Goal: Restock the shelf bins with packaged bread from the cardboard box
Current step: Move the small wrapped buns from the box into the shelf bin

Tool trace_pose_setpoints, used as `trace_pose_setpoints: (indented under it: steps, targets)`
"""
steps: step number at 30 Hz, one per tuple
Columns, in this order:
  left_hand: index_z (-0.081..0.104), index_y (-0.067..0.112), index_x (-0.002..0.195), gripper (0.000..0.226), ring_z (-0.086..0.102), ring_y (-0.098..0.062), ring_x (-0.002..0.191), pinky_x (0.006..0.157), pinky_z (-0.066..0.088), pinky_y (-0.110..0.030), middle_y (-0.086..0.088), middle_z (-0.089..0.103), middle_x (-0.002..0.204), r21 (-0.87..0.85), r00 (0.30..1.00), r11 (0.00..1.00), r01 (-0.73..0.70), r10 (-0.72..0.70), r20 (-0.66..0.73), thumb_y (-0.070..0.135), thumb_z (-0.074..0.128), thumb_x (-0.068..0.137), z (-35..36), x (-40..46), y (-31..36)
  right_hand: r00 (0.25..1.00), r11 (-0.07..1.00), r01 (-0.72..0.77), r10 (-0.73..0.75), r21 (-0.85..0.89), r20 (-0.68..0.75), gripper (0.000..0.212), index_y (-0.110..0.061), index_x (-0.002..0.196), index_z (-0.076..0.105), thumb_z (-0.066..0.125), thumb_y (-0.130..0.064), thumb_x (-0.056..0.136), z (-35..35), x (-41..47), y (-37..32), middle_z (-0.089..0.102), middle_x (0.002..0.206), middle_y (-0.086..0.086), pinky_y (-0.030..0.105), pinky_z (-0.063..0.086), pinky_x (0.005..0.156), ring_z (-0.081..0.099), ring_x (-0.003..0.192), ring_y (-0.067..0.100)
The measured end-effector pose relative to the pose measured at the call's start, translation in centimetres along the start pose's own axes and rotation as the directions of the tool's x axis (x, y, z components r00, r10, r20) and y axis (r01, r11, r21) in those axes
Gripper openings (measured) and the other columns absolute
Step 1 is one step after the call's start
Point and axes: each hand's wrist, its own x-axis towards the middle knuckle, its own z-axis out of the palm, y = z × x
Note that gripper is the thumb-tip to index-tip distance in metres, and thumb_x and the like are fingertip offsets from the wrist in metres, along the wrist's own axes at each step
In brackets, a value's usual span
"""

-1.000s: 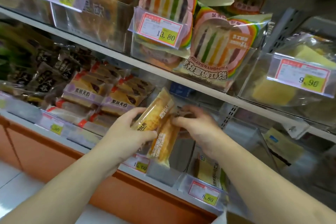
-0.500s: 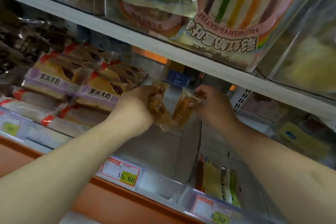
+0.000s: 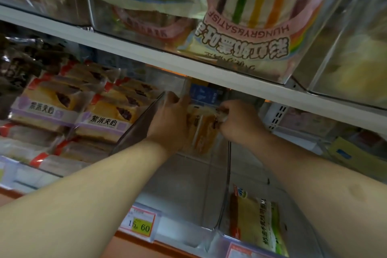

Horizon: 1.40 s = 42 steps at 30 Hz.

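Nearest me, at the front edge of the lower shelf, I see one price tag (image 3: 140, 221) reading 15.60 clipped to the front of the clear bin (image 3: 188, 176) that both my arms reach into. Just right of it, behind a second tag cut off by the frame, one yellow packet (image 3: 256, 222) lies in the neighbouring bin.

Further in, my left hand (image 3: 168, 122) curls around the left side of the packaged bread (image 3: 202, 130), and my right hand (image 3: 238, 122) pinches the wrapper at its upper right end. I count two golden pieces side by side between the hands, held over the rear part of the bin floor near the shelf's back edge; whether they touch the floor I cannot tell.

Left of that bin, purple-labelled sandwich packs (image 3: 102, 117) are stacked in two columns; four labels or ends are clear to me, the rest blur.

Farthest, on the upper shelf (image 3: 146, 54), two rainbow-striped bread bags (image 3: 251, 21) lean in clear bins, and one pale yellow pack (image 3: 354, 65) sits at the right edge.
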Motion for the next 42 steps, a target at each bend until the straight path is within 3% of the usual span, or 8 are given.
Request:
trace_pose_setpoints:
  steps: [4,8,11,17,23,28,32,42]
  targets:
    - [0.04,0.007,0.125,0.04,0.058,-0.036,0.107,0.082,0.042,-0.031,-0.019,0.045,0.134,-0.155,0.986,0.976,0.152,-0.162,-0.05,0.004,0.063,0.092,0.3,-0.7,0.2,1.0,0.999,0.006,-0.006,0.047,-0.012,0.054,-0.021,0.133,0.069,0.08,-0.008,0.082,0.0,-0.2,0.1,0.069,0.128,0.003,0.037,0.057,0.097,0.065,0.117,0.024]
    - [0.053,0.019,0.115,0.026,0.063,-0.02,0.096,0.077,0.053,-0.033,-0.002,0.06,0.111,-0.188,0.993,0.975,0.114,-0.11,0.029,0.008,0.061,0.093,0.8,-1.7,-0.3,0.993,0.99,0.093,-0.085,0.106,-0.076,0.054,-0.021,0.132,0.067,0.077,-0.003,0.083,0.1,-0.6,0.4,0.068,0.131,0.003,0.038,0.055,0.101,0.063,0.121,0.023]
    - [0.057,0.032,0.136,0.051,0.065,-0.021,0.106,0.089,0.06,-0.039,0.001,0.061,0.124,-0.179,0.98,0.976,0.128,-0.096,0.174,0.009,0.061,0.091,1.0,-2.2,-0.5,0.993,0.987,0.113,-0.109,0.112,-0.043,0.042,-0.028,0.125,0.072,0.079,-0.011,0.088,0.3,-0.6,0.6,0.07,0.131,-0.001,0.039,0.054,0.105,0.063,0.124,0.021]
    - [0.02,0.044,0.162,0.084,0.044,-0.026,0.144,0.112,0.046,-0.037,0.003,0.035,0.161,-0.16,0.928,0.975,0.152,-0.084,0.364,0.013,0.061,0.096,0.6,-2.7,-0.5,0.997,0.994,0.076,-0.078,0.084,0.025,0.04,-0.03,0.127,0.073,0.08,-0.016,0.091,0.2,-0.5,0.5,0.067,0.138,0.001,0.042,0.053,0.107,0.061,0.124,0.026]
    - [0.025,0.042,0.161,0.079,0.045,-0.024,0.143,0.106,0.045,-0.029,0.004,0.038,0.16,-0.216,0.93,0.96,0.176,-0.09,0.357,0.018,0.062,0.095,0.3,-2.9,-0.5,1.0,0.988,0.006,-0.009,0.157,0.018,0.042,-0.03,0.128,0.074,0.083,-0.018,0.089,-0.4,-0.7,0.4,0.066,0.137,-0.006,0.023,0.044,0.096,0.061,0.127,0.016]
    - [0.012,0.047,0.163,0.086,0.045,-0.023,0.144,0.108,0.044,-0.031,0.004,0.036,0.163,-0.201,0.909,0.96,0.194,-0.099,0.405,0.02,0.062,0.097,0.2,-3.0,-0.6,0.993,0.992,-0.007,-0.009,0.127,0.119,0.046,-0.036,0.13,0.07,0.079,-0.021,0.087,0.0,-0.9,0.0,0.055,0.138,-0.007,0.039,0.037,0.116,0.035,0.145,0.022]
    - [0.007,0.054,0.16,0.086,0.049,-0.022,0.14,0.101,0.044,-0.027,0.005,0.042,0.16,-0.19,0.91,0.964,0.188,-0.098,0.402,0.029,0.061,0.098,-0.5,-3.6,0.0,0.995,0.976,0.021,-0.043,0.219,0.095,0.044,-0.029,0.132,0.07,0.081,-0.023,0.091,-0.8,-2.0,-0.4,0.053,0.148,-0.004,0.027,0.036,0.106,0.046,0.141,0.017]
    - [0.053,0.03,0.146,0.049,0.054,-0.015,0.127,0.099,0.041,-0.025,0.005,0.058,0.133,-0.242,0.963,0.96,0.144,-0.079,0.258,0.04,0.062,0.098,-6.3,-11.5,6.3,0.995,0.947,0.042,-0.068,0.319,0.069,0.047,-0.035,0.138,0.065,0.076,-0.026,0.094,-8.7,-14.5,0.4,0.053,0.141,-0.022,0.018,0.031,0.106,0.043,0.13,-0.004]
